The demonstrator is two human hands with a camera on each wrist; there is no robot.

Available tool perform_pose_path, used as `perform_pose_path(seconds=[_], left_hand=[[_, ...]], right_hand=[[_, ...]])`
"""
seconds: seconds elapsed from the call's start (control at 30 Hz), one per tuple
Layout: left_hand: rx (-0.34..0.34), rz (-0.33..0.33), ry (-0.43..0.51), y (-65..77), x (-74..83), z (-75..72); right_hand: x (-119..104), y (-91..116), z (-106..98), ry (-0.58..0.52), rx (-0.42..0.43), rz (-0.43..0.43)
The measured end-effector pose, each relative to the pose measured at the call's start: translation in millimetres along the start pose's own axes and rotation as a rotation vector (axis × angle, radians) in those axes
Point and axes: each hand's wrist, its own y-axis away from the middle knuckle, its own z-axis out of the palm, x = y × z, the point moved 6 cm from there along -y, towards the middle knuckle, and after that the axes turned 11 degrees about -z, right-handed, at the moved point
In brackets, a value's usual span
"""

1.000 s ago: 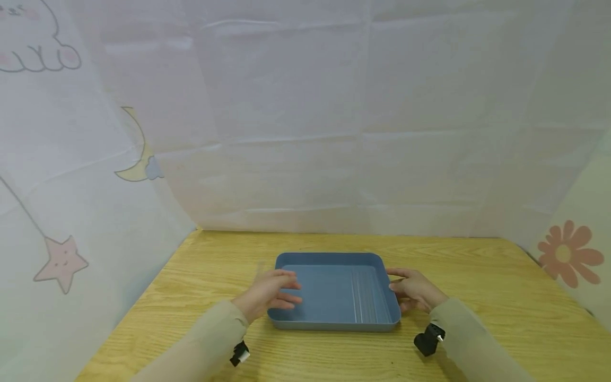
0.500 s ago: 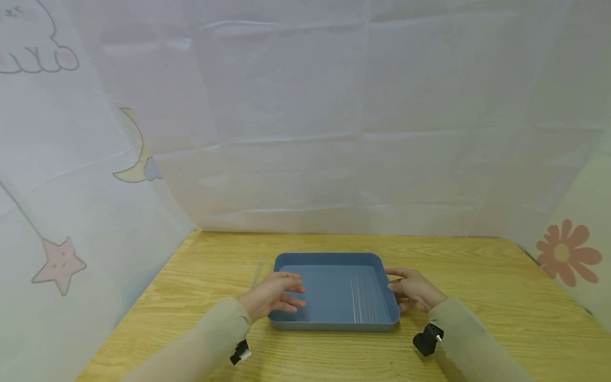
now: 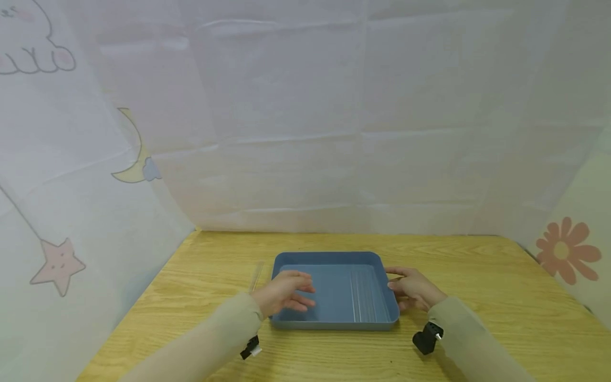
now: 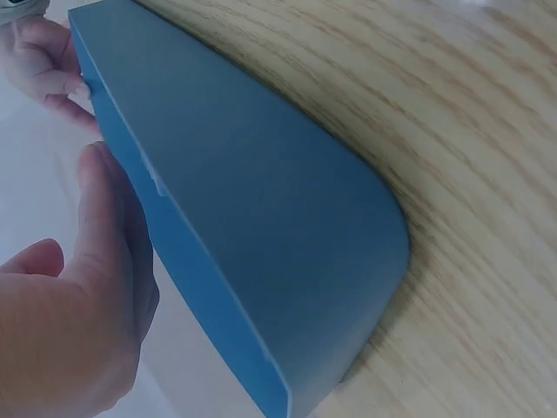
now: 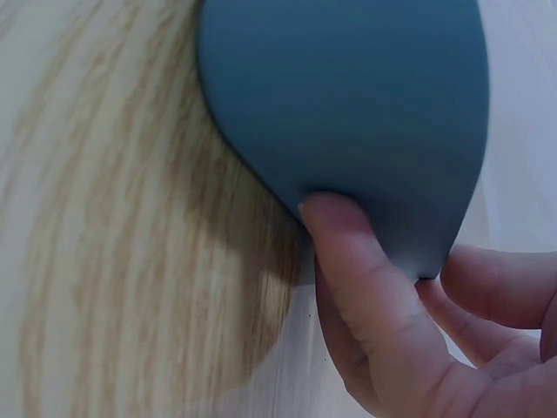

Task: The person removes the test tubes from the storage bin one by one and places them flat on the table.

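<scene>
A shallow blue rectangular tray (image 3: 334, 326) sits on the table. Several clear, thin strips (image 3: 365, 297) lie side by side in its right part. My left hand (image 3: 288, 292) is over the left part of the tray, fingers loosely extended with nothing seen between them. In the left wrist view, this hand (image 4: 91, 287) is beyond the tray's near wall (image 4: 252, 200). At the tray's right side, my right hand (image 3: 414, 289) holds the rim. In the right wrist view, a finger (image 5: 348, 244) presses the outer wall (image 5: 348, 104) and another fingertip is at the rim.
One more clear strip (image 3: 256, 276) lies on the wooden table (image 3: 200, 297) left of the tray. A pale printed cloth (image 3: 296, 116) hangs behind and at both sides. Small black devices (image 3: 426, 339) are strapped at both wrists.
My left hand has moved right, further over the tray, uncovering more of the strip on the table. The right hand stays at the tray's right rim, and the tray has hardly shifted.
</scene>
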Motion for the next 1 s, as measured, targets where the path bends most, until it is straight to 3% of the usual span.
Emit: perform_pose_path(seconds=[0.63,1.0], left_hand=[[-0.001,-0.055,-0.043,-21.0,-2.1,24.5],[-0.043,-0.109,-0.052,-34.6,2.0,32.3]], right_hand=[[3,-2,0,-0.008,-0.002,0.008],[3,-1,-2,0.005,0.002,0.014]])
